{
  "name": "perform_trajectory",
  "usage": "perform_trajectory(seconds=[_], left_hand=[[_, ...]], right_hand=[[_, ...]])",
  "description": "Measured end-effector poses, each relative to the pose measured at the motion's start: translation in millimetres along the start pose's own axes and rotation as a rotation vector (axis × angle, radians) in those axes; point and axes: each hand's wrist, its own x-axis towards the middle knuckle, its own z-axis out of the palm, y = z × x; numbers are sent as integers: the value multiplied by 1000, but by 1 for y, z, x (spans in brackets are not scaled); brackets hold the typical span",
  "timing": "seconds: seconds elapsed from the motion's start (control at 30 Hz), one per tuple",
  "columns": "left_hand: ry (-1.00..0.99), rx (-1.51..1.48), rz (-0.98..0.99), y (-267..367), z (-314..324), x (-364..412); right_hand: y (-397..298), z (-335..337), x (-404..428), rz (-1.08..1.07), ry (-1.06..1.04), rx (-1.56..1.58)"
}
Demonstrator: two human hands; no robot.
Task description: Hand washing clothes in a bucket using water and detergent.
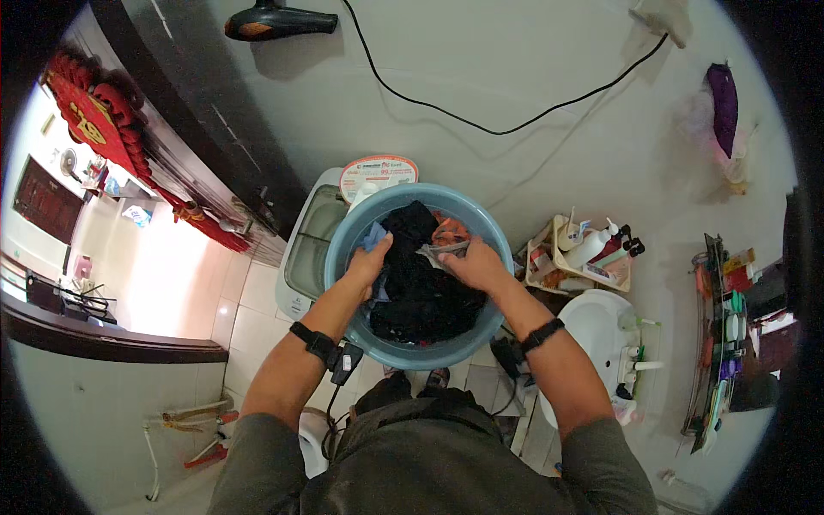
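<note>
A round blue plastic basin (pixel 420 358) stands before me, filled with clothes. Black garments (pixel 425 290) make up most of the pile, and an orange patterned cloth (pixel 449 230) lies near the far right part. At the basin's left side, my left hand (pixel 369 262) touches a light blue cloth (pixel 374 236); its fingers are partly hidden in the laundry. My right hand (pixel 475 262) pinches a grey cloth (pixel 432 252) between thumb and fingers, beside the orange one. Both forearms reach over the near part of the basin.
A washing machine (pixel 295 302) stands behind the basin's left side. To the right are a cream basket (pixel 608 278) of bottles and a white washbasin (pixel 589 328). A hair dryer (pixel 283 24) hangs on the wall, where a black cable (pixel 444 114) droops. A doorway opens at the left.
</note>
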Motion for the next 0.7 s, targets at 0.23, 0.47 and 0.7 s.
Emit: perform_trajectory(seconds=[0.23,0.47,0.7], left_hand=[[-46,-52,1,5,21,44],[-193,-259,193,21,26,30],[30,238,615,29,3,-49]], right_hand=[[24,60,65,444,-450,736],[5,33,52,264,-189,637],[-26,-17,-12,-208,18,488]])
